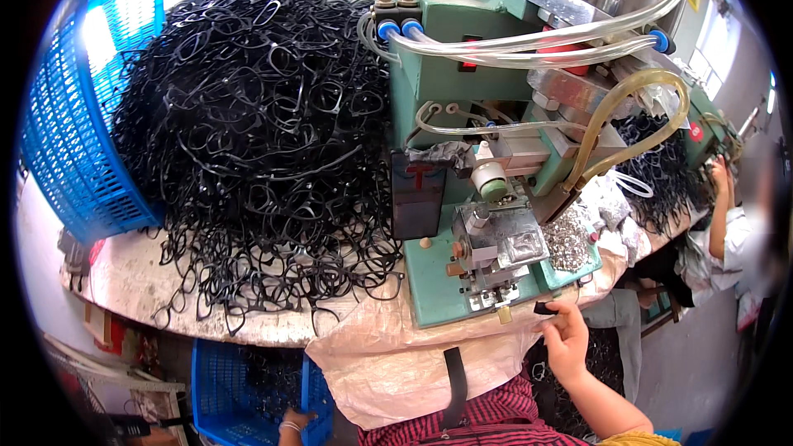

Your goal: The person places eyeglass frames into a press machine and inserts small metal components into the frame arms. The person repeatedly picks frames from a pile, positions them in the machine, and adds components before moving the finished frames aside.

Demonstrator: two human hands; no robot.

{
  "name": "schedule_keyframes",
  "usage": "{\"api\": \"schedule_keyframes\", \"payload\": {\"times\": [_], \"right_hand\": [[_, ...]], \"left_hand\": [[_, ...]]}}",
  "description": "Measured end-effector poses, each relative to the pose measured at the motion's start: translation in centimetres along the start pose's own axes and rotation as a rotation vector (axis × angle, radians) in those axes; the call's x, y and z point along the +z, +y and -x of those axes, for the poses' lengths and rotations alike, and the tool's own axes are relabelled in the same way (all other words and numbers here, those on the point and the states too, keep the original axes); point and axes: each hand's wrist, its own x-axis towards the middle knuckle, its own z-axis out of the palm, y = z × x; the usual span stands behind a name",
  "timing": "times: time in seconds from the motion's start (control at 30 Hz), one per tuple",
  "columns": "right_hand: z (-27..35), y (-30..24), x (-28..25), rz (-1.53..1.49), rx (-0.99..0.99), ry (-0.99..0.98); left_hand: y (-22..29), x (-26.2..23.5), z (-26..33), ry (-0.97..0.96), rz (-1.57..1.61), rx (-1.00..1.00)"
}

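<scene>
My right hand is in front of a green bench machine, beside its front right corner. Its fingers are loosely bent and apart. A small black piece shows at the index fingertip; whether it is a cover or a loose part I cannot make out. Low at the left, my left hand, with a band at the wrist, reaches into a blue plastic basket. Black eyeglass frames lie inside it. The left fingers are too small and partly hidden to read. Metal clamping parts sit on the machine's base.
A large heap of black eyeglass frames covers the table's left side, against a tipped blue basket. Clear hoses loop over the machine. Metal chips fill a green tray. At the far right, another person's arm reaches toward a similar machine.
</scene>
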Motion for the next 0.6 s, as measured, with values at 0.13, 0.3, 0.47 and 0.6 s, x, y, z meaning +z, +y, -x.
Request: {"api": "schedule_keyframes", "payload": {"times": [0.13,0.3,0.47,0.6], "right_hand": [[-0.3,-1.4,-0.7,0.014,0.028,0.077],[-0.1,-0.4,-0.9,0.141,-0.021,0.15],[-1.1,-0.6,0.6,0.143,-0.127,0.181],[-0.6,-1.1,-2.5,0.427,-0.232,0.287]], "left_hand": [[-0.7,5.1,-2.4,0.104,-0.056,-0.151],[3.6,5.3,-1.6,-0.095,-0.373,-0.018],[6.7,15.2,-4.2,-0.028,-0.146,0.359],[10.8,12.7,-3.3,-0.371,-0.283,0.372]]}}
